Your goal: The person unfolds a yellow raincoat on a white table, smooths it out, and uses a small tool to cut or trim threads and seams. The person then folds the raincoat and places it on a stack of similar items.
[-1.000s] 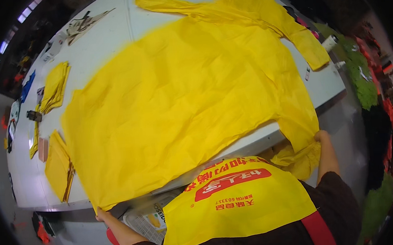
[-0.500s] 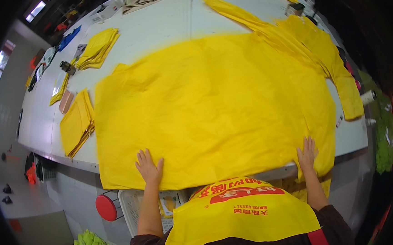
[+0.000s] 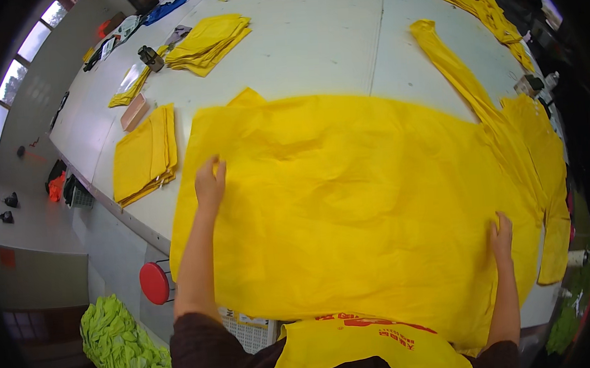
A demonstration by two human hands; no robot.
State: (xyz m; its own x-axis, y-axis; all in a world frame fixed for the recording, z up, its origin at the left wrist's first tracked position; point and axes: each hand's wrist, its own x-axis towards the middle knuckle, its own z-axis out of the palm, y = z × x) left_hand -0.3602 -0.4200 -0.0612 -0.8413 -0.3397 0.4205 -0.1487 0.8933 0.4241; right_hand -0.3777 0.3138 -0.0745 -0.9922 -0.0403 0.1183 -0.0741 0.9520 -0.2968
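A large yellow garment (image 3: pixel 371 199) lies spread flat over the white table (image 3: pixel 313 53), its long sleeve (image 3: pixel 458 77) stretching to the far right. My left hand (image 3: pixel 209 183) rests flat on the cloth near its left edge, fingers together and pointing away from me. My right hand (image 3: pixel 501 236) presses on the cloth near its right side, close to the table's front edge. Neither hand holds anything. I wear a yellow vest (image 3: pixel 368 346) with red print.
Folded yellow stacks lie at the left (image 3: pixel 144 155) and far left (image 3: pixel 208 43); more yellow cloth (image 3: pixel 484 6) at the far right. A small dark tool (image 3: pixel 151 57) and a brown block (image 3: pixel 133 113) sit nearby. Below the table: a red stool (image 3: pixel 154 283), green cloth (image 3: pixel 125 346), a basket (image 3: pixel 250 327).
The garment went from lying askew to spread square on the table. My hands came up from the front edge onto the cloth; the left has slid farther away from me along the left side.
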